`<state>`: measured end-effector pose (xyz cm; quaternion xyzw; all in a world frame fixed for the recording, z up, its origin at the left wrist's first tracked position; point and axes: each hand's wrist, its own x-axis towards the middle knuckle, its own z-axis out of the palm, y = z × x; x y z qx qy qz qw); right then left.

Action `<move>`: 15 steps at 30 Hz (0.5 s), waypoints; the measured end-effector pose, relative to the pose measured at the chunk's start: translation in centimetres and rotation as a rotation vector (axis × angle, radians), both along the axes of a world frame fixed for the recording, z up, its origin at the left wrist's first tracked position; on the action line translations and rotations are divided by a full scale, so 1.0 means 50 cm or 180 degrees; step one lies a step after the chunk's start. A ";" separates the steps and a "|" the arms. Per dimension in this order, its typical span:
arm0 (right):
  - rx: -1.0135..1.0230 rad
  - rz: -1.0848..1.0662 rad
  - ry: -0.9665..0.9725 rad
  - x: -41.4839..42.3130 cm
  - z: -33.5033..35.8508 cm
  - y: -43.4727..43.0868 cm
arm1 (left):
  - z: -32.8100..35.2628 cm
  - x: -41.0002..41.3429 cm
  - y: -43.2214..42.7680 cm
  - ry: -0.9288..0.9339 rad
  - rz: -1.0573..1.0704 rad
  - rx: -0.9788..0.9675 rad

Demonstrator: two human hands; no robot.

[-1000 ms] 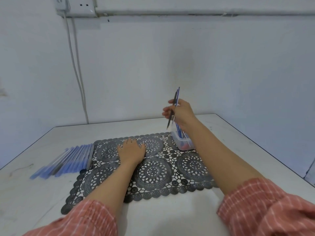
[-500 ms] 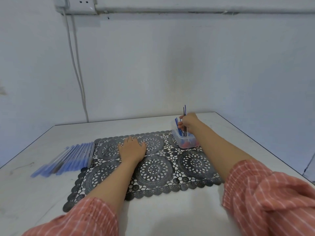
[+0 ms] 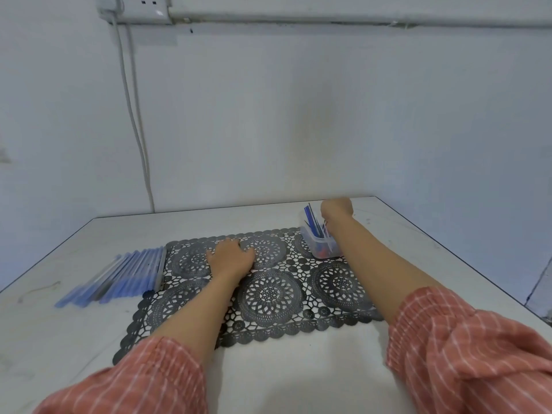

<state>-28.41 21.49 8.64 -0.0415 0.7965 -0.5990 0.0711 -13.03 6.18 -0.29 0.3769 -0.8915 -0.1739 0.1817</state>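
A clear plastic tub (image 3: 319, 249) stands on the far right corner of a black lace-pattern mat (image 3: 274, 297). Several thin blue and dark pen refills (image 3: 312, 221) lean upright in the tub. My right hand (image 3: 337, 208) hangs just over the tub's far side with the wrist bent down. Its fingers are hidden behind the wrist, so any grip is unclear. My left hand (image 3: 231, 258) rests palm down on the mat's far middle, fingers spread and relaxed, holding nothing.
A row of several blue pens (image 3: 119, 277) lies side by side on the white table (image 3: 283, 369), just left of the mat. The table meets the wall at the back, its right edge runs diagonally. A white cable (image 3: 136, 124) hangs from a wall socket.
My right hand came down from mid-air with the refills to the tub, then moved slightly beyond it. The refills now stand in the tub. The left hand stayed put.
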 end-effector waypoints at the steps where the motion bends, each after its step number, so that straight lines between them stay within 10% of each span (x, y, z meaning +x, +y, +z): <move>1: -0.0180 -0.0106 0.0022 0.005 -0.002 0.002 | 0.006 0.005 -0.003 0.0233 0.0049 0.0200; 10: -0.1149 0.0553 0.0032 0.146 0.006 -0.055 | 0.066 0.037 -0.027 0.1898 0.0506 0.2261; 15: -0.0558 0.1806 -0.0061 0.256 -0.002 -0.109 | 0.108 0.096 -0.073 0.2150 0.0375 0.1508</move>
